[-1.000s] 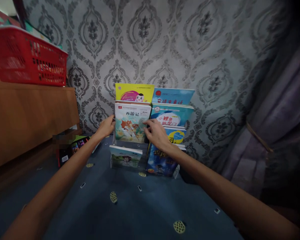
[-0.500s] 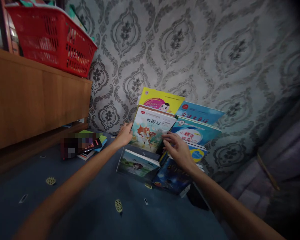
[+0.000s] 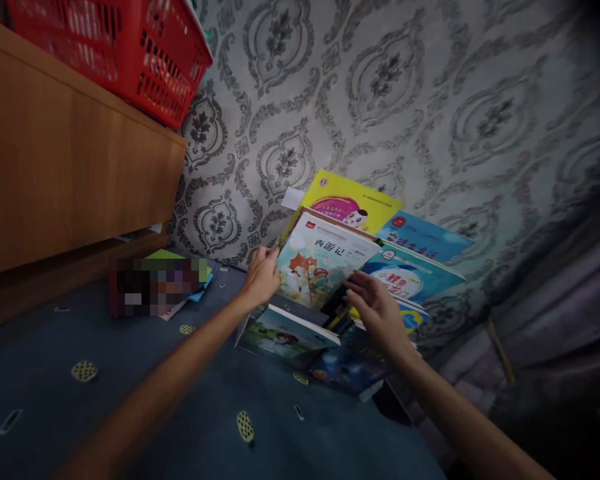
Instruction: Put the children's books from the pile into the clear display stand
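A white-covered book with orange and green drawings [image 3: 313, 267] leans upright in a group of books. My left hand [image 3: 263, 275] is closed at its left edge, fingers curled against it. Beside its right edge, my right hand [image 3: 373, 300] has its fingers bent and somewhat apart, with nothing held. A yellow book [image 3: 353, 197] rises behind the white one. To the right stand a light blue book [image 3: 433, 237] and a teal book [image 3: 430, 270]. In front are a green book [image 3: 285, 337] and a dark blue book [image 3: 347, 363].
A red basket [image 3: 125, 50] sits on a wooden cabinet [image 3: 80, 153] at the left. On the dark blue patterned cloth [image 3: 155, 400] lies a partly blurred pile of books [image 3: 200, 290]. Patterned wallpaper is behind, and a curtain [image 3: 530, 327] hangs at the right.
The camera view has shifted and tilted, so the books appear further right. Both hands remain at the sides of the white book, which still leans among the others.
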Demonstrator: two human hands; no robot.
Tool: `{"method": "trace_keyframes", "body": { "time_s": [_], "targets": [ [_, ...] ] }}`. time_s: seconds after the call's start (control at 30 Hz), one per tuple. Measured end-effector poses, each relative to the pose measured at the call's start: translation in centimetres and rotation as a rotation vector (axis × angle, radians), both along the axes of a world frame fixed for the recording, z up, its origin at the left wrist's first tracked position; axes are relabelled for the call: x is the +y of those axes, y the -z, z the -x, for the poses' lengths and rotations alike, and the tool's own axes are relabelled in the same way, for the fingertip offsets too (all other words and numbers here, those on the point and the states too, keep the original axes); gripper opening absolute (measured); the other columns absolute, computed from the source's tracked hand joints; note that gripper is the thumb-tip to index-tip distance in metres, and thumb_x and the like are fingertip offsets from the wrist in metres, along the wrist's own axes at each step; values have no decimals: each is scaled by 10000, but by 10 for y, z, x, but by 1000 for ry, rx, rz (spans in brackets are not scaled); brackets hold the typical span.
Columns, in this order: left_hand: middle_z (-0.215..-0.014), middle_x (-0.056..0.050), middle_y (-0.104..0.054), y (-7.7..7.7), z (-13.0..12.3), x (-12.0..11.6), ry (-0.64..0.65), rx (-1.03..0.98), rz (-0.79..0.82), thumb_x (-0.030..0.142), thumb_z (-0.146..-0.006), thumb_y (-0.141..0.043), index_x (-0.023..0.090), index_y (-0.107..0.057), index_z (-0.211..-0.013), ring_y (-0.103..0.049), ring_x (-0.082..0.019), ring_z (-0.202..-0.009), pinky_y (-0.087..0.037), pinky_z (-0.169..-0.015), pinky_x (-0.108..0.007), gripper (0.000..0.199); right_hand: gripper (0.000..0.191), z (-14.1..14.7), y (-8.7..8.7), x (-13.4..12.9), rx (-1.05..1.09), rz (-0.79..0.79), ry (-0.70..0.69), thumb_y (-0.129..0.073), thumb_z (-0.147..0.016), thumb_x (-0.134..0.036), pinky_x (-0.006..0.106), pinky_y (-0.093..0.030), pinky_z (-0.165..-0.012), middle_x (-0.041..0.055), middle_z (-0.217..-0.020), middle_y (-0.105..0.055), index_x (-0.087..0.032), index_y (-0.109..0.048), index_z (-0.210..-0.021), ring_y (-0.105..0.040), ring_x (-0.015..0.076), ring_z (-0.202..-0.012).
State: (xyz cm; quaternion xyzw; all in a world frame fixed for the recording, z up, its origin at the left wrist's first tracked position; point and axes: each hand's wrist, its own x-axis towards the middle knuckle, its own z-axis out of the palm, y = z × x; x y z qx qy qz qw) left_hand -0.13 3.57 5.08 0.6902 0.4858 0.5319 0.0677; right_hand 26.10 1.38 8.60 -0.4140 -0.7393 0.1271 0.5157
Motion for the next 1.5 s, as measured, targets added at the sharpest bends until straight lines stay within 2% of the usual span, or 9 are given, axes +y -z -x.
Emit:
{"method": "trace_keyframes", "body": {
  "time_s": [0.13, 0.27, 0.43, 0.53, 0.73, 1.0, 1.2, 1.37, 1.5],
  "targets": [
    [-1175, -108, -520, 13, 1, 5, 43, -72, -30, 126, -838, -466, 170, -587, -1357, -495, -259, -1191, -394, -1099, -381, 535, 599, 13, -4, -6, 119, 98, 41, -748, -768, -508, 368, -649, -689, 123, -1134, -682, -205, -569, -1253, -726, 276, -1001],
    [-1175, -90, -522, 26, 2, 11, 79, -116, -84, 139, -839, -475, 210, -563, -1397, -502, -248, -1180, -389, -1102, -378, 570, 706, 34, -13, -21, 223, 291, 77, -793, -711, -420, 268, -573, -465, 49, -897, -683, -168, -541, -1320, -732, 234, -753],
    [-1152, -106, -539, 24, 5, 13, 102, -66, -84, 156, -852, -467, 172, -511, -1460, -498, -265, -1158, -388, -1080, -391, 610, 668, 57, -14, -33, 421, 529, 116, -714, -761, -177, 217, -563, -468, 81, -856, -736, -101, -457, -1373, -752, 212, -731],
    [-1164, -110, -540, 21, 6, 13, 113, -65, -60, 160, -861, -458, 168, -482, -1490, -495, -269, -1160, -379, -1080, -392, 630, 616, 64, -9, -35, 475, 628, 132, -635, -817, -94, 209, -559, -470, 79, -806, -746, -85, -406, -1389, -751, 196, -689],
    [-1141, -103, -527, 21, 5, 13, 94, -58, -44, 158, -849, -462, 173, -480, -1501, -489, -270, -1121, -383, -1062, -388, 653, 610, 67, 1, -30, 479, 625, 142, -594, -857, -58, 205, -545, -445, 50, -715, -732, -76, -344, -1413, -742, 191, -617],
    [-1165, -111, -515, 23, 3, 13, 75, -56, -57, 176, -857, -459, 164, -470, -1509, -477, -276, -1145, -376, -1082, -402, 653, 651, 67, 0, -28, 459, 656, 139, -638, -816, -82, 193, -532, -431, 34, -663, -728, -111, -334, -1391, -744, 205, -596],
    [-1160, -95, -522, 26, 6, 15, 111, -61, -96, 184, -852, -483, 212, -468, -1515, -483, -268, -1148, -375, -1092, -418, 664, 712, 64, 1, -29, 470, 638, 110, -683, -788, -106, 206, -542, -441, 36, -684, -731, -104, -345, -1415, -757, 219, -624],
    [-1200, -117, -534, 26, 10, 10, 136, -69, -81, 173, -848, -466, 165, -488, -1493, -496, -275, -1196, -384, -1115, -447, 645, 706, 64, 4, -32, 499, 646, 60, -629, -798, -75, 214, -551, -468, 45, -698, -738, -88, -359, -1450, -755, 208, -632],
    [-1243, -138, -574, 31, 20, 0, 195, -36, -76, 143, -884, -409, 167, -531, -1444, -528, -244, -1239, -418, -1111, -402, 574, 665, 58, 11, -33, 470, 623, 3, -689, -786, -130, 251, -604, -584, 81, -818, -775, -107, -451, -1406, -779, 224, -754]
  ]
}}
